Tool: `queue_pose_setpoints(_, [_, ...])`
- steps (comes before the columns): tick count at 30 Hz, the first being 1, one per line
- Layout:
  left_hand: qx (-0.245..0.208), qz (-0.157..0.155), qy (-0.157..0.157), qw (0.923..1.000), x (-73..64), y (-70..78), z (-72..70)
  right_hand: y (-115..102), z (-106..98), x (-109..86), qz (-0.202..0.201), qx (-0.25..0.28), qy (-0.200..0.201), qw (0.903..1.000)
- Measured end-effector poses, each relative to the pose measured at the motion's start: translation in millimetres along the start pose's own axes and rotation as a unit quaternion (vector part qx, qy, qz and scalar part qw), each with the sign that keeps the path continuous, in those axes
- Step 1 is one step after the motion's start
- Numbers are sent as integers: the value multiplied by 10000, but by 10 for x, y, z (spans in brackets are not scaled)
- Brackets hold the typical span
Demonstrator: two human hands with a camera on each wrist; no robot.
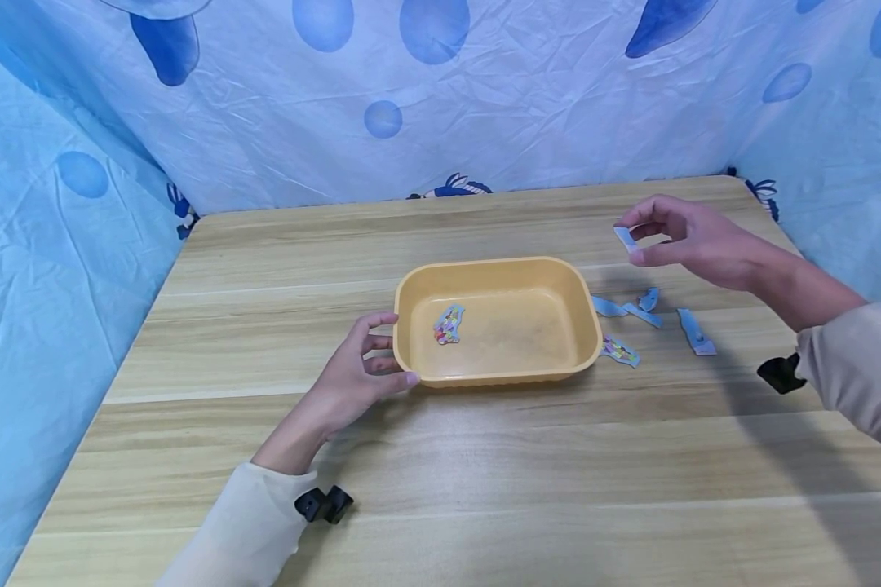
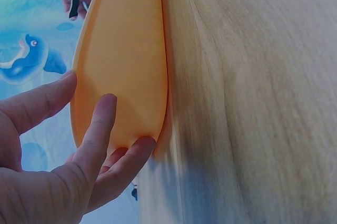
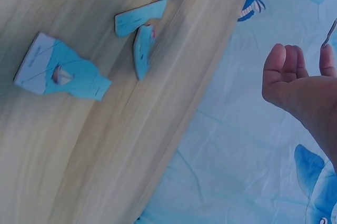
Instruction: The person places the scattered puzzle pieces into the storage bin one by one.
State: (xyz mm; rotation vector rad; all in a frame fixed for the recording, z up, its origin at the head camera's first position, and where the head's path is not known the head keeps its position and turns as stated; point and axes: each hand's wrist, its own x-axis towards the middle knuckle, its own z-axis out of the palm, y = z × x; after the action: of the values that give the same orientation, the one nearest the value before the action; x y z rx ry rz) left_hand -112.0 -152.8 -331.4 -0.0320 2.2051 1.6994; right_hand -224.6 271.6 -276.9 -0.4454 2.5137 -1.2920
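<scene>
Tray (image 1: 529,330) contains one piece (image 1: 449,324).

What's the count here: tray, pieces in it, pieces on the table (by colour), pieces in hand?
Yellow tray: 1
Multicoloured piece in the tray: 1
Multicoloured piece on the table: 1
Mostly blue pieces on the table: 4
Piece in the right hand's fingers: 1
Total visible: 8 (7 pieces, 1 tray)

Four blue pieces (image 3: 79,74) on wooden tabletop (image 3: 105,145); right hand (image 3: 297,84) holds thin piece (image 3: 329,35).
</scene>
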Motion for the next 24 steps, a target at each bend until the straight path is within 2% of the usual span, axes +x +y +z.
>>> queue_pose_setpoints(24, [-40,-50,20,10000,6,3,9,-282,185,194,-241,450,-644,9966])
